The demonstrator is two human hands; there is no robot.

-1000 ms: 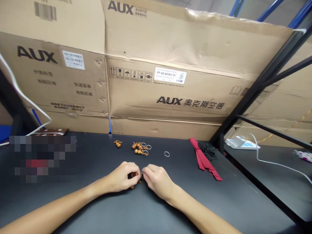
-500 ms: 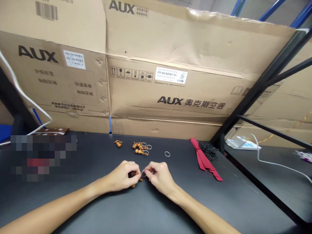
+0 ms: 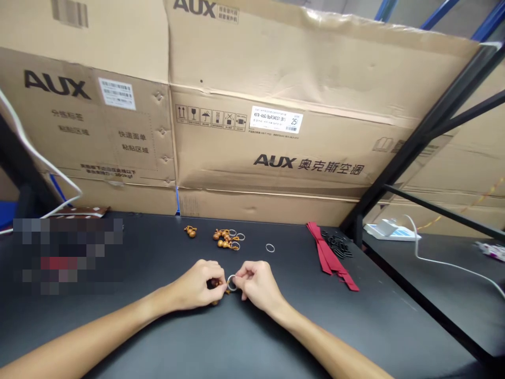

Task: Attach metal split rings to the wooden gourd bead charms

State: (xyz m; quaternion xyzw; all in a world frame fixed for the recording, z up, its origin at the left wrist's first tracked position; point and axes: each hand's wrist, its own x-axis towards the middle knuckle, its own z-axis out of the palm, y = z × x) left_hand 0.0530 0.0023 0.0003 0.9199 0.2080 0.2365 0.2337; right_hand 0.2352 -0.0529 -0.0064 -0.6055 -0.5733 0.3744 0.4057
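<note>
My left hand (image 3: 196, 287) rests on the black table (image 3: 236, 342), its fingers pinched on a small brown wooden gourd charm (image 3: 215, 285) that is mostly hidden by them. My right hand (image 3: 257, 284) sits just to its right, with thumb and fingers closed on a small metal key ring (image 3: 232, 283). The ring touches the charm between the two hands. Further back on the table lie a single gourd charm (image 3: 191, 231), a small pile of gourd charms with rings (image 3: 225, 239) and one loose ring (image 3: 270, 248).
Red ribbons (image 3: 330, 257) and a heap of black cords (image 3: 337, 245) lie at the right rear. Big AUX cardboard boxes (image 3: 276, 131) wall off the back. A black shelf post (image 3: 398, 158) rises at the right; beyond it is a white device with a cable (image 3: 389, 230).
The key ring now shows plainly between my fingertips, turned toward the camera. Both hands have stayed in nearly the same place, and my view has tilted slightly.
</note>
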